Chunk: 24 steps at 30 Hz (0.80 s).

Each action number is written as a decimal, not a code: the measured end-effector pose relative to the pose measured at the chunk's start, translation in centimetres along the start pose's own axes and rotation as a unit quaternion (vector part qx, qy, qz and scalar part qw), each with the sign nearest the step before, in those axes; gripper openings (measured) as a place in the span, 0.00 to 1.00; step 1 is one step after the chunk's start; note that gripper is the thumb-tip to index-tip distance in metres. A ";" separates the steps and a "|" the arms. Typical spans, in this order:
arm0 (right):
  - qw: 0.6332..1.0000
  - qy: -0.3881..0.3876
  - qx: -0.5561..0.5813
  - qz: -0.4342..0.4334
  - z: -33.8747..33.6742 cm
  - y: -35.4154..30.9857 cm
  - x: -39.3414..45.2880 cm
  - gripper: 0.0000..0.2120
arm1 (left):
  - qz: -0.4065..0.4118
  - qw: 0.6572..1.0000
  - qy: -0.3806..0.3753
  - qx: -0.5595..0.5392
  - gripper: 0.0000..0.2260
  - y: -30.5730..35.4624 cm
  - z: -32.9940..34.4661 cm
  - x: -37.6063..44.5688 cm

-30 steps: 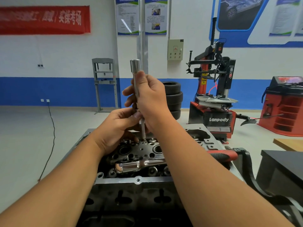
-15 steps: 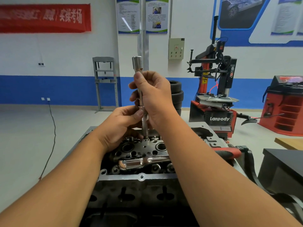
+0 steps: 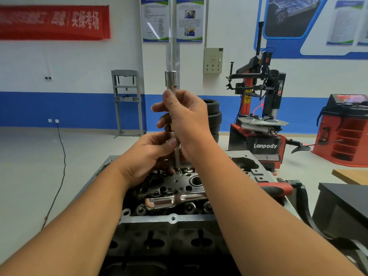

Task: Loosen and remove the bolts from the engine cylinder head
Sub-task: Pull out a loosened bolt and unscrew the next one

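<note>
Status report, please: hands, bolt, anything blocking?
Right hand grips extension bar. Left hand pinches its lower shaft. Tip at cylinder head. Ratchet lies nearby.

The right hand (image 3: pixel 187 120) covers the middle of the socket extension (image 3: pixel 171 80), so the grip underneath cannot be seen. The red banner (image 3: pixel 53 21) lettering is blurred. The cylinder head (image 3: pixel 171 220) runs off the bottom edge.

Over the last second the right hand (image 3: pixel 185 118) has risen with the extension bar (image 3: pixel 173 108), so more thin shaft shows beneath its palm. The left hand (image 3: pixel 147 156) has followed it upward, thumb pressed just under the right hand
</note>
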State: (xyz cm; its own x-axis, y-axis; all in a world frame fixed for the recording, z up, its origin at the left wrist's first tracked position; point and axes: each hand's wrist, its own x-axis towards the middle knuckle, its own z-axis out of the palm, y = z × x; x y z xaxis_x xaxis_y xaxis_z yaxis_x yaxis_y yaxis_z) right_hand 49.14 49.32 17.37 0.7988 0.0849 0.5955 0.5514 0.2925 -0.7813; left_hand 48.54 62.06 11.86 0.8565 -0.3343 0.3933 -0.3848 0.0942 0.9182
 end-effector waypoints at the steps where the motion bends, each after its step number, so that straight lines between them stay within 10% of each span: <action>1: 1.000 -0.003 -0.001 -0.001 0.0 0.0 0.0 0.07 | -0.004 1.000 0.002 0.006 0.09 0.0 0.0 0.0; 24: 1.000 -0.011 0.001 -0.004 0.0 0.1 -0.2 0.12 | 0.034 0.981 0.072 0.176 0.19 -0.2 0.3 -0.1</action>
State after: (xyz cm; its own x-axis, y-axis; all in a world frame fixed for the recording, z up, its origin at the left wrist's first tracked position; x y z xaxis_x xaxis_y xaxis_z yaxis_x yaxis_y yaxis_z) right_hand 48.99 49.33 17.17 0.7890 0.1032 0.6056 0.5572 0.2950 -0.7762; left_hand 48.46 61.84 11.67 0.8544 -0.2008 0.4792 -0.5164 -0.2261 0.8260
